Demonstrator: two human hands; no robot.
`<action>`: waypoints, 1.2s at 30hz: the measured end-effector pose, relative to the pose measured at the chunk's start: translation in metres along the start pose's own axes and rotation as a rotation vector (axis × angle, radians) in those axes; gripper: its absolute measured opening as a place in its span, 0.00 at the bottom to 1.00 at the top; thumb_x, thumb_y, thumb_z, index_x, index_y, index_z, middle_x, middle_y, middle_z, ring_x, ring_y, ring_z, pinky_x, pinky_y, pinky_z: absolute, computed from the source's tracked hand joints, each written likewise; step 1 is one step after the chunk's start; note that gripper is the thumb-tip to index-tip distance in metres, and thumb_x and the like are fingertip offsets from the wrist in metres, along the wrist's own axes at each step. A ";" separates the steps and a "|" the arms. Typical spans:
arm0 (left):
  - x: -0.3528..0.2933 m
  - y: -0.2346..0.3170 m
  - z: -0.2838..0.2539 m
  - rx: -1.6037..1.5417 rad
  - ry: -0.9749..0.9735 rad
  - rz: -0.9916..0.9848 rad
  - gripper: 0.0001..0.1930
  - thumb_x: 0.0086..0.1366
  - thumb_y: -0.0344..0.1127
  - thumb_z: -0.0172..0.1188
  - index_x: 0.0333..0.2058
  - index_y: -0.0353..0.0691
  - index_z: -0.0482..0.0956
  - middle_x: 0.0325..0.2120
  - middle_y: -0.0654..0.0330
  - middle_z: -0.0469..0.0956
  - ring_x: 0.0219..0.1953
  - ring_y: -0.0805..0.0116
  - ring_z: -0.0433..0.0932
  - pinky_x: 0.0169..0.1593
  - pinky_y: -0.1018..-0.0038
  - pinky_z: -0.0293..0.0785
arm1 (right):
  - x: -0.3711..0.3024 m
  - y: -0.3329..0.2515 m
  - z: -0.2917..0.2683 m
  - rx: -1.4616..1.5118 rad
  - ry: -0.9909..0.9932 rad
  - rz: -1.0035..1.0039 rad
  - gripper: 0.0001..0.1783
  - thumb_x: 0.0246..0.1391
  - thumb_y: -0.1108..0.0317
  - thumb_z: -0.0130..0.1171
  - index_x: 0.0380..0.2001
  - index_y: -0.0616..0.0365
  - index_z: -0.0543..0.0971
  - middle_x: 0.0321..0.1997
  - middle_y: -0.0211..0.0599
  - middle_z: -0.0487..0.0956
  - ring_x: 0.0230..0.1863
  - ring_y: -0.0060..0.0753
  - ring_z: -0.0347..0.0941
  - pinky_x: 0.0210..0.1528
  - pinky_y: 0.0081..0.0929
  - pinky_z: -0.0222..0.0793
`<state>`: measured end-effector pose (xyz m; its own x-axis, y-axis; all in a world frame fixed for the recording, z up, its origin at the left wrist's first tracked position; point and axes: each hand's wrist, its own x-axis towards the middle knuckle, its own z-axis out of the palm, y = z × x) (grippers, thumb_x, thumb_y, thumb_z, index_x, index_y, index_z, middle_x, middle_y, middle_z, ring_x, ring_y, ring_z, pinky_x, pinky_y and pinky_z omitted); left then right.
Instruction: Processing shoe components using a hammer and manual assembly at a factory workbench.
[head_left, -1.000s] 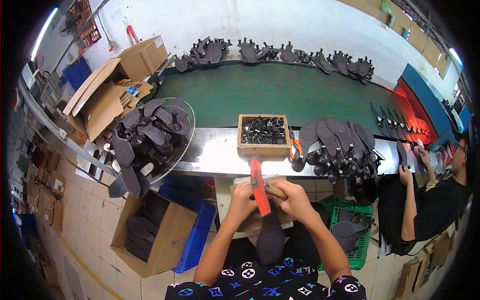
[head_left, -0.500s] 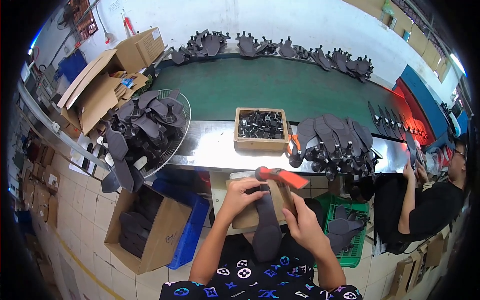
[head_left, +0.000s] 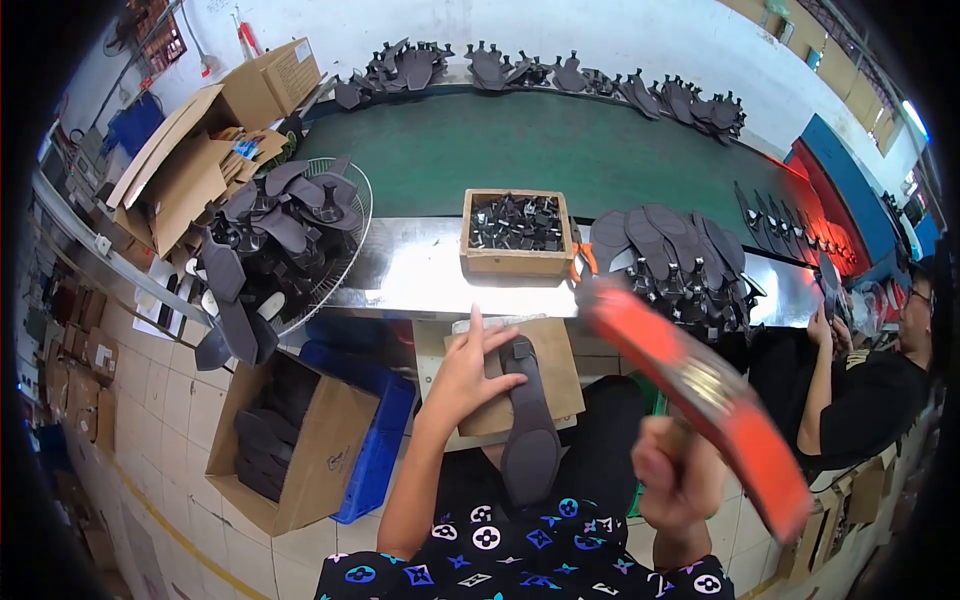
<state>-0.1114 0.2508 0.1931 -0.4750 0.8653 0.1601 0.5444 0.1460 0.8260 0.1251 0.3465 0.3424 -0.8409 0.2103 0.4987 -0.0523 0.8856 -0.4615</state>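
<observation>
A dark grey shoe sole (head_left: 530, 440) lies lengthwise over my lap, its narrow end on a tan board (head_left: 560, 370). A small black piece (head_left: 521, 350) sits at that narrow end. My left hand (head_left: 465, 370) is open with fingers spread over the board, the thumb reaching the sole's left edge. Raised on the right, my right hand (head_left: 680, 475) grips the handle of a hammer (head_left: 710, 385) with an orange-red head, blurred by motion. Most of the handle is hidden behind the head and fingers.
Ahead stands a wooden box (head_left: 515, 262) of small black parts, beside orange-handled pliers (head_left: 583, 262) and piled soles (head_left: 665, 250). A wire basket (head_left: 365, 215) of soles and a cardboard box (head_left: 335, 440) are left. Beyond runs a green conveyor (head_left: 430, 140). A co-worker (head_left: 860, 400) sits right.
My right hand has swung the hammer up and to the right, away from the sole. My left hand has opened from a pinch at the sole's narrow end.
</observation>
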 end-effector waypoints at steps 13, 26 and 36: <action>0.002 -0.002 -0.004 0.363 -0.077 0.082 0.40 0.56 0.59 0.66 0.64 0.50 0.69 0.63 0.66 0.71 0.70 0.54 0.60 0.71 0.36 0.24 | -0.016 0.030 0.046 0.099 -0.062 0.291 0.24 0.58 0.76 0.57 0.58 0.67 0.70 0.47 0.56 0.80 0.45 0.54 0.81 0.43 0.34 0.78; -0.072 0.098 -0.025 -0.427 -0.251 0.173 0.11 0.65 0.32 0.61 0.39 0.29 0.82 0.27 0.56 0.72 0.31 0.62 0.75 0.36 0.71 0.70 | -0.002 0.082 0.062 -0.136 -0.257 0.131 0.25 0.56 0.71 0.62 0.58 0.60 0.73 0.52 0.44 0.79 0.49 0.46 0.78 0.47 0.36 0.71; -0.098 0.134 -0.021 -0.855 -0.522 -0.360 0.16 0.73 0.37 0.50 0.42 0.29 0.81 0.37 0.59 0.72 0.43 0.69 0.73 0.50 0.74 0.69 | -0.033 0.036 0.071 1.546 -0.336 0.433 0.31 0.66 0.43 0.52 0.46 0.66 0.78 0.53 0.52 0.78 0.48 0.33 0.76 0.55 0.29 0.70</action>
<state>-0.0069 0.1758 0.2993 -0.0457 0.9664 -0.2531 -0.3317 0.2243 0.9163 0.1128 0.3420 0.2579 -0.9969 0.0409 0.0676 -0.0790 -0.4858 -0.8705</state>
